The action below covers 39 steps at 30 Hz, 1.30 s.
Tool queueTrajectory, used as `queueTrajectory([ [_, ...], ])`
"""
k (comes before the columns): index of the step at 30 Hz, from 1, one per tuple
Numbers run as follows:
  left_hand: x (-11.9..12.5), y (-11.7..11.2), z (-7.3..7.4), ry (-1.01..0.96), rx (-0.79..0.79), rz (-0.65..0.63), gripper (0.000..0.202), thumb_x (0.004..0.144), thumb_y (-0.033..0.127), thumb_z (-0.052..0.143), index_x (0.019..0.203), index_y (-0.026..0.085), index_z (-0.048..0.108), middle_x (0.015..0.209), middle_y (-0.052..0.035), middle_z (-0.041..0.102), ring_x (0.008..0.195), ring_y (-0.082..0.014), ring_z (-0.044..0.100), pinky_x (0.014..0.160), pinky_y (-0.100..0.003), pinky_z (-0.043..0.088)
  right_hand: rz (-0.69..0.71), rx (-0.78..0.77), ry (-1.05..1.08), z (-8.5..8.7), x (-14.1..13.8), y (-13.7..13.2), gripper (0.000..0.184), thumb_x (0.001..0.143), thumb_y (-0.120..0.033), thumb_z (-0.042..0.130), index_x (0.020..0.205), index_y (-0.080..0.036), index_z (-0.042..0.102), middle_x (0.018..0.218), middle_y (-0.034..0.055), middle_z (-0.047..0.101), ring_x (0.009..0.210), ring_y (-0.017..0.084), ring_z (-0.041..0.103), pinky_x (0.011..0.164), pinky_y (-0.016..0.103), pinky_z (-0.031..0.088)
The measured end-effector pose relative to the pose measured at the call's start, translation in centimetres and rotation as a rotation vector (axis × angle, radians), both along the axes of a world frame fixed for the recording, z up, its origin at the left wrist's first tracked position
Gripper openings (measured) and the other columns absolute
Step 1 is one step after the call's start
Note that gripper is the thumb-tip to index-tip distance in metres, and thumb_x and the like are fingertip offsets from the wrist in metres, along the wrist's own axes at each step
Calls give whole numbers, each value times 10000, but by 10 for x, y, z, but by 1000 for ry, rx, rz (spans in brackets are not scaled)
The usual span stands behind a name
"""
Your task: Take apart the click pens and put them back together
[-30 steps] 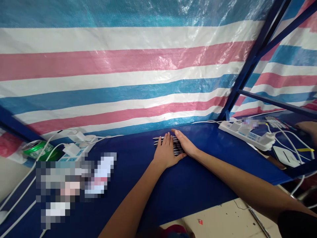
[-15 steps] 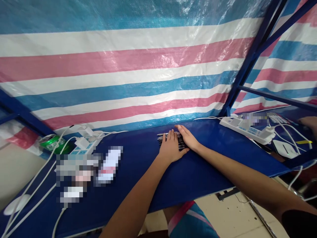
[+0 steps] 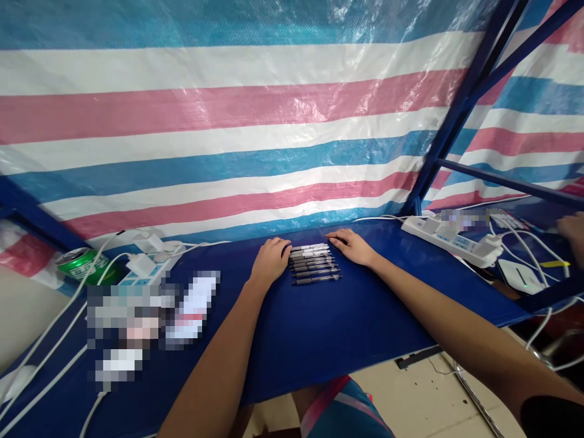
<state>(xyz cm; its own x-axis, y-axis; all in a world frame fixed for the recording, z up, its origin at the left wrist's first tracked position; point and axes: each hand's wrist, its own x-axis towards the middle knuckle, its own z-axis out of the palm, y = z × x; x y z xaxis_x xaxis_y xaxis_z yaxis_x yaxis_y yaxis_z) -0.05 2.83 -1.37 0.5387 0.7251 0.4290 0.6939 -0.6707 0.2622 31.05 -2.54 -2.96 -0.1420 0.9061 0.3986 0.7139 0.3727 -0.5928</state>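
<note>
- The pens (image 3: 314,263) lay side by side in one neat row on the blue table top (image 3: 319,328), between the two hands; I counted about eight, though the thin barrels made an exact count uncertain.
- The left hand (image 3: 270,261) rested palm down at the row's left end, its fingers lightly curved and its fingertips (image 3: 286,248) just beside the nearest pens, holding none.
- The right hand (image 3: 353,247) lay flatter, palm down, with its fingers close together, at the row's right end. Its fingertips (image 3: 331,238) were just beside the top pens, and it pinched nothing.
- One green drink can (image 3: 79,266) lay on its side at the far left of the table.
- Two white power strips (image 3: 442,240) stood apart, one on each side of the hands, with white cables (image 3: 524,243) running from them.
- One white router (image 3: 520,277) sat to the right, beyond the table's edge.
- One hand of another person (image 3: 572,232) showed at the right edge.
- A pink, white and blue striped tarpaulin (image 3: 228,121) hung behind the table on a blue metal frame (image 3: 456,121).
- Several blurred objects (image 3: 146,316) lay left of the pens, too obscured to count or name.
</note>
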Motion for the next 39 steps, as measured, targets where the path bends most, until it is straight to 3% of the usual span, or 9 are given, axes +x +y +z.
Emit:
queueTrajectory([
  [7, -2, 7, -5, -121, -111, -108, 280, 1046, 271, 532, 1168, 239, 781, 1200, -57, 766, 1138, -254, 672, 1043, -417, 523, 64, -8, 34, -2, -11, 7, 238, 998, -263, 625, 1139, -300, 812, 1188, 21, 807, 1127, 259, 737, 1056, 443, 553],
  [18, 0, 0, -6, -147, -136, -112, 287, 1053, 259, 524, 1192, 233, 773, 1204, -70, 755, 1134, -258, 676, 1039, -436, 523, 50, -43, 61, -7, -10, 7, 217, 985, -274, 652, 1148, -287, 794, 1188, 37, 795, 1131, 255, 722, 1061, 460, 542],
  [24, 2, -4, -5, -133, -119, -98, 301, 1072, 315, 522, 1244, 216, 748, 1237, -88, 728, 1176, -264, 648, 1072, -447, 507, 22, 60, 53, 12, -14, -11, 195, 995, -344, 661, 1123, -247, 772, 1101, 75, 769, 999, 241, 704, 893, 411, 566],
  [28, 4, -6, -4, -123, -90, -85, 322, 1080, 336, 516, 1268, 190, 732, 1270, -104, 709, 1196, -269, 630, 1096, -452, 493, 221, 101, -31, 34, -19, -37, 230, 947, -453, 755, 889, -231, 749, 896, 49, 707, 880, 221, 650, 836, 379, 530],
  [30, 5, -8, -3, -130, -70, -83, 328, 1083, 341, 511, 1276, 185, 726, 1270, -105, 706, 1203, -273, 619, 1101, -457, 488, 331, 61, -98, 41, -26, -50, 278, 883, -496, 825, 835, -235, 742, 908, 46, 683, 928, 231, 635, 859, 379, 522],
  [32, 6, -10, -1, -148, -41, -81, 328, 1088, 344, 503, 1272, 187, 725, 1256, -100, 710, 1200, -274, 610, 1104, -461, 482, 408, 26, -163, 44, -34, -59, 288, 838, -510, 866, 857, -244, 757, 975, 49, 669, 1003, 245, 623, 951, 411, 511],
  [35, 7, -15, 6, -190, 9, -102, 333, 1100, 346, 482, 1261, 187, 727, 1238, -91, 718, 1198, -269, 599, 1107, -458, 472, 482, -14, -203, 45, -45, -64, 218, 907, -463, 813, 917, -250, 767, 1033, 50, 647, 1057, 245, 616, 1079, 464, 466],
  [39, 10, -27, 21, -212, 59, -203, 351, 1121, 338, 432, 1232, 202, 735, 1197, -72, 735, 1187, -252, 603, 1103, -443, 462, 506, -5, -190, 45, -48, -63, 169, 991, -398, 715, 968, -232, 734, 1091, 78, 639, 1130, 261, 590, 1066, 456, 492],
])
